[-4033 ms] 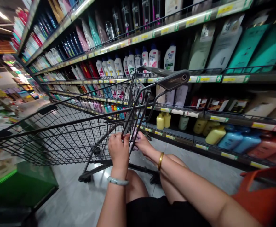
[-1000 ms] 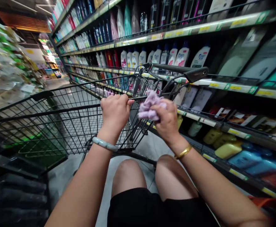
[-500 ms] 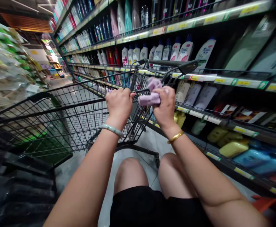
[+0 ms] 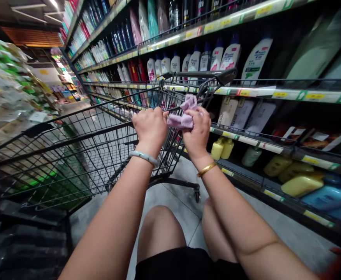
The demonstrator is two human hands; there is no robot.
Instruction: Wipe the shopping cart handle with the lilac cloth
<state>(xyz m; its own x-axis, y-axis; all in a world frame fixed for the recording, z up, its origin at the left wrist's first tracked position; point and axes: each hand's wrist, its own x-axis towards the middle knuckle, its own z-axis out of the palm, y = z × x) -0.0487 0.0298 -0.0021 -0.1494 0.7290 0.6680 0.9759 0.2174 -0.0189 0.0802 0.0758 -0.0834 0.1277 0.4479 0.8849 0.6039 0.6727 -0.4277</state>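
Observation:
A black wire shopping cart point(image 4: 91, 136) stands across the view, its handle point(image 4: 199, 74) at the right end near the shelf. My left hand point(image 4: 150, 126) is wrapped round the top rim of the cart's side, a pale green bangle on its wrist. Just right of it, my right hand point(image 4: 198, 126) grips a crumpled light purple cloth point(image 4: 180, 121), part of which sticks up above the fingers. The cloth lies close to the cart's rim and covers a bit of it. A gold bracelet circles my right wrist.
Shelves point(image 4: 246, 91) of shampoo bottles point(image 4: 256, 60) run along the right and into the distance. Yellow bottles point(image 4: 301, 183) lie on the lowest shelf. Stacked plastic-wrapped packs point(image 4: 7, 105) rise at the left. Grey floor tiles point(image 4: 182, 194) show under the cart.
My right hand and the cloth have shifted slightly left, closer to my left hand. The view has moved a little, and more floor shows below the cart. Both hands keep their grips.

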